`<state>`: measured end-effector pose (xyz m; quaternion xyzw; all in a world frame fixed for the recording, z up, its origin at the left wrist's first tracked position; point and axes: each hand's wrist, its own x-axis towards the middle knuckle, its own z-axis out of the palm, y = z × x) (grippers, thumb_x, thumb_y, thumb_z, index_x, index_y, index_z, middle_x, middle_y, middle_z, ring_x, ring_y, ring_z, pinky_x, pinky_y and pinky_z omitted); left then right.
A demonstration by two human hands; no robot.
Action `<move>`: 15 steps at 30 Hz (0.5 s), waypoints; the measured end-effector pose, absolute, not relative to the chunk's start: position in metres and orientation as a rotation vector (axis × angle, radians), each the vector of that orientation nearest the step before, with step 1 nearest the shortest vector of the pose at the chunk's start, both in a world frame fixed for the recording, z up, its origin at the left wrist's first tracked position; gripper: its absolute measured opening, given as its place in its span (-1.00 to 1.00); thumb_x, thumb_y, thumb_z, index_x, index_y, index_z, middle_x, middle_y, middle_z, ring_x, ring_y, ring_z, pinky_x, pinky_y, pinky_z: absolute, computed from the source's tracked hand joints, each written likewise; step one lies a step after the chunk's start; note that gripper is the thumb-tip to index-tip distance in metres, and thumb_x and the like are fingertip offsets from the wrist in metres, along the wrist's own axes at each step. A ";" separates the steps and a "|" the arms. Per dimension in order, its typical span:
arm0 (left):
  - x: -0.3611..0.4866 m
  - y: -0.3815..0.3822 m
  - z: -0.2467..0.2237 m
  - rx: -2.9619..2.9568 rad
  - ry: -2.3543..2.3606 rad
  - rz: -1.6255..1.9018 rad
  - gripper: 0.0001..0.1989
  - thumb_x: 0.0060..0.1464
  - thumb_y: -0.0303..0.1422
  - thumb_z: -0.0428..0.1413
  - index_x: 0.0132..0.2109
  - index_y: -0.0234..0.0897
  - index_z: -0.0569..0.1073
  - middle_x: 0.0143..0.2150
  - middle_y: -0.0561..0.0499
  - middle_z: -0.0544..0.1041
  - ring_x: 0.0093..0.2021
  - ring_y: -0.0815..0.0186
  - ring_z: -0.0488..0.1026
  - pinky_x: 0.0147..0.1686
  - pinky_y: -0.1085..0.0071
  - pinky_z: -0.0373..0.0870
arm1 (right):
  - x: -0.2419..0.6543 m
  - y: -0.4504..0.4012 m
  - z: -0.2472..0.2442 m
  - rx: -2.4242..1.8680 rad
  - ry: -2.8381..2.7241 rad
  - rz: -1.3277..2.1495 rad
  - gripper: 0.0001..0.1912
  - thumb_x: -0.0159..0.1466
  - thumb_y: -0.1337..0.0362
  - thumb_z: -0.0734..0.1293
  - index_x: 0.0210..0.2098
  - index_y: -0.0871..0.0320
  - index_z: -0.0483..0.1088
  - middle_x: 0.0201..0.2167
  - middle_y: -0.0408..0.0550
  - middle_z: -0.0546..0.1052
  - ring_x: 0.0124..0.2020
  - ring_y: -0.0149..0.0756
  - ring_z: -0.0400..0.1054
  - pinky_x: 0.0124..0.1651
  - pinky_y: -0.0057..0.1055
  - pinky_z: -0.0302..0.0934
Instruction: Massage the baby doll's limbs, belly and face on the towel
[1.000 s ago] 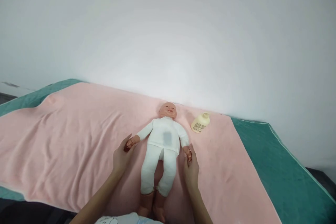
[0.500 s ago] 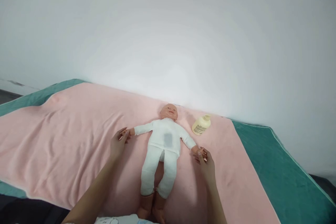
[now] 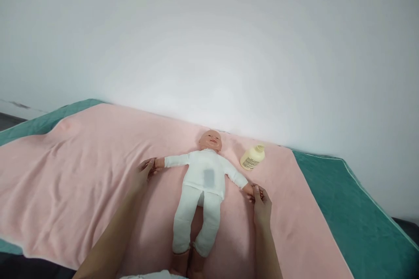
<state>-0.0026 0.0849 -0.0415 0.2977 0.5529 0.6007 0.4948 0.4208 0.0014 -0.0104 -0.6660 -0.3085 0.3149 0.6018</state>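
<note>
Lying on its back on the pink blanket (image 3: 111, 139), the doll (image 3: 195, 174), with both arms held out to the sides. Already spread wide, the arm by the left hand (image 3: 141, 176) almost straight out, the arm by the right hand (image 3: 262, 205) slanting down a bit. Dressed in a white top (image 3: 196, 170) and white pants (image 3: 183, 211), with a gray patch (image 3: 208, 178) on the front. Done so far, by the look of it: both little hands picked up and both arms stretched out. Left to do: letting go of both. No way to tell about more than that. In the left hand, fingers curled in close around one little doll hand; in the right hand, a small pinch on the other. No telling how hard a squeeze. Right between the two hands, the doll's body, with its head up toward the white wall (image 3: 209, 52) and its feet near the bottom. Just past the doll's arm on the right, a yellow bottle (image 3: 252, 158), touched by neither hand.
</note>
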 end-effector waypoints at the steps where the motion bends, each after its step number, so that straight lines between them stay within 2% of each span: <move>1: -0.004 0.086 -0.043 0.699 1.321 1.457 -0.61 0.02 -0.13 0.22 -0.09 -0.30 0.52 -0.28 -0.09 0.60 -0.39 0.30 0.55 -0.44 0.48 0.46 | 0.422 0.001 -0.012 -1.538 -0.711 0.723 -0.39 0.11 -0.19 0.35 -0.15 0.24 0.47 -0.30 -0.02 0.55 -0.49 -0.36 0.37 -0.44 -0.42 0.26; 5: -0.007 0.088 -0.047 0.688 1.236 1.466 -0.55 -0.03 -0.10 0.25 -0.06 -0.30 0.51 -0.19 -0.12 0.60 -0.27 0.26 0.57 -0.31 0.43 0.52 | 0.428 0.001 -0.020 -1.514 -0.668 0.713 -0.36 0.14 -0.18 0.33 -0.02 0.20 0.45 -0.13 0.04 0.54 -0.38 -0.33 0.42 -0.39 -0.43 0.28; 9: -0.009 0.084 -0.045 0.697 1.173 1.460 -0.47 -0.07 -0.09 0.28 0.00 -0.30 0.49 -0.11 -0.13 0.59 -0.14 0.22 0.56 -0.18 0.38 0.52 | 0.430 0.004 -0.025 -1.404 -0.572 0.725 -0.33 0.09 -0.09 0.42 0.09 0.13 0.38 0.09 0.05 0.44 -0.08 -0.25 0.41 -0.16 -0.41 0.34; 12: -0.009 0.081 -0.040 0.748 1.182 1.403 -0.39 -0.13 -0.12 0.33 0.06 -0.28 0.47 -0.03 -0.14 0.57 -0.07 0.18 0.54 -0.09 0.34 0.51 | 0.428 0.004 -0.021 -1.337 -0.541 0.743 -0.31 0.02 -0.01 0.49 0.09 0.13 0.37 0.09 0.06 0.45 -0.01 -0.22 0.39 -0.04 -0.36 0.34; 15: -0.006 0.079 -0.039 0.832 1.248 1.401 -0.34 -0.20 -0.16 0.37 0.07 -0.32 0.47 -0.04 -0.18 0.57 -0.04 0.11 0.53 -0.02 0.24 0.48 | 0.422 0.003 -0.016 -1.417 -0.586 0.681 -0.36 -0.01 0.03 0.52 0.00 0.16 0.41 -0.05 0.05 0.52 -0.11 -0.22 0.43 -0.06 -0.30 0.36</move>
